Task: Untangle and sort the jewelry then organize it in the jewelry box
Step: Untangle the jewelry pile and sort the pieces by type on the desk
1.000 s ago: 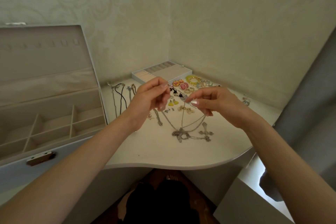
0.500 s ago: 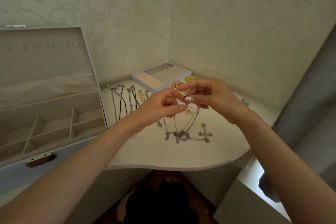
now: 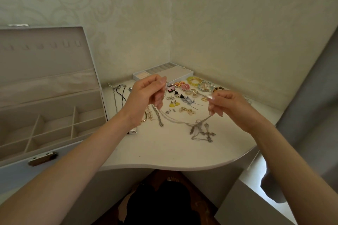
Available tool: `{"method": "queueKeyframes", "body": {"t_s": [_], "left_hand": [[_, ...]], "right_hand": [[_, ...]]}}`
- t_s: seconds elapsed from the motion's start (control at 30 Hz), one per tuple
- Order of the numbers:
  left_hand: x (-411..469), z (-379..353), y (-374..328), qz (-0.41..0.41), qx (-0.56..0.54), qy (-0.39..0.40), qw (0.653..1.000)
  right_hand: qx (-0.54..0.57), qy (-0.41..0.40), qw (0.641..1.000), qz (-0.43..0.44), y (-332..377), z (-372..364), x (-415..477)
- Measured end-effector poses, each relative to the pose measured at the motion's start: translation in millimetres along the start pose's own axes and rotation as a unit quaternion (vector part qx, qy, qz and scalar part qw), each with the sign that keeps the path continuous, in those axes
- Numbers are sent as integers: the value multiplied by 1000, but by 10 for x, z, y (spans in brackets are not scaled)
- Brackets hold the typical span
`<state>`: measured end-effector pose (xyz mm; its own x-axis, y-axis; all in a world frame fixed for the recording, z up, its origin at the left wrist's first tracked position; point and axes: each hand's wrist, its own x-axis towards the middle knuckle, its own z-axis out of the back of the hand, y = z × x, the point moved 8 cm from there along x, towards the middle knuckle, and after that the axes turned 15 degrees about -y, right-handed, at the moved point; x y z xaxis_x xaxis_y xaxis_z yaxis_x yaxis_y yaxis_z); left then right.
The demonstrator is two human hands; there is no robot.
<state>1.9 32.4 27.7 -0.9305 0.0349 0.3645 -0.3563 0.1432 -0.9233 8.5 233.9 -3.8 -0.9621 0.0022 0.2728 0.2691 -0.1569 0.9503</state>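
**Where is the jewelry being untangled?**
A knot of thin silver chains (image 3: 198, 127) with a cross pendant (image 3: 208, 134) lies on the pale table (image 3: 164, 151), right of centre. Strands rise from it to both hands, which are held apart above the surface.

**How do the hands hold it?**
The left hand (image 3: 146, 97) has its fingers curled, pinching a strand that hangs below it. The right hand (image 3: 230, 107) pinches another strand that runs down into the knot.

**What lies around them?**
Behind the hands are small earrings (image 3: 173, 104) and beaded bracelets (image 3: 193, 80). Black cord necklaces (image 3: 122, 95) lie at the left, near the white jewelry box (image 3: 54, 104). The box stands open, lid upright, showing divided compartments. A ring tray (image 3: 175, 74) sits in the far corner.

**And the room?**
The curved-edged table fits a corner between walls (image 3: 237, 23) with pale swirl-patterned paper. A grey curtain (image 3: 314, 97) hangs at the right.
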Motion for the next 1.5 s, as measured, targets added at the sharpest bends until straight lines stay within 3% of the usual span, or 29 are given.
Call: {"method": "queueKeyframes", "body": {"t_s": [0.3, 0.5, 0.7, 0.9, 1.33, 1.5], "left_hand": [[-71, 136, 92, 8, 48, -18, 999], [-128, 203, 105, 6, 93, -34, 995], [-206, 241, 116, -15, 153, -46, 987], [-246, 189, 204, -15, 227, -33, 973], [-512, 375, 605, 82, 278, -73, 954], [-536, 377, 606, 72, 318, -71, 943]], "right_hand": [[183, -69, 980, -38, -156, 256, 58], [196, -106, 974, -33, -159, 315, 77], [86, -191, 978, 3, -168, 464, 97], [53, -263, 963, 10, -122, 564, 91], [-2, -187, 980, -72, -502, 563, 113], [-119, -185, 974, -59, -601, 556, 113]]}}
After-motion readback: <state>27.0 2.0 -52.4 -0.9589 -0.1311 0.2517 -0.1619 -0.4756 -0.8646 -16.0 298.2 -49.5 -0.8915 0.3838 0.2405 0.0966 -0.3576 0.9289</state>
